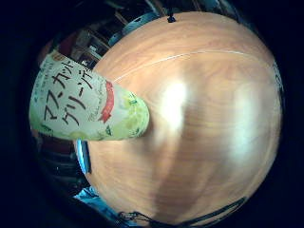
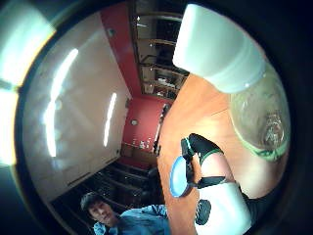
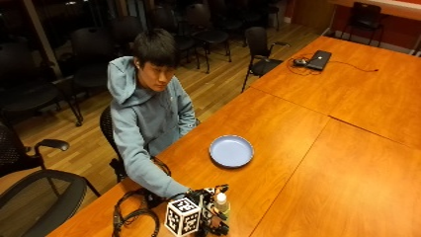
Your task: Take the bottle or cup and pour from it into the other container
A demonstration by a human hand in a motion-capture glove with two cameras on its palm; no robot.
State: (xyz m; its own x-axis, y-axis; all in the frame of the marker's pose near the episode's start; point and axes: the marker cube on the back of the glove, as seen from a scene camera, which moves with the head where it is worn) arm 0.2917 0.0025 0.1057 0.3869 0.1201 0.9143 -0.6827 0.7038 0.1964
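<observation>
While hand (image 3: 209,210) grasps bottle (image 3: 222,203) | bottle upright, cap up | plate (image 3: 231,151) near

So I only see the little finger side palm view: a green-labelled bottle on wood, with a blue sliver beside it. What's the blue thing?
Observer: A round blue plate, with nothing on it in the outside view.
Operator: Is the bottle capped?
Observer: Yes, the thumb side view shows a white cap.
Operator: Is it lifted?
Observer: No, the bottle stands upright on the table, next to the gloved right hand.
</observation>
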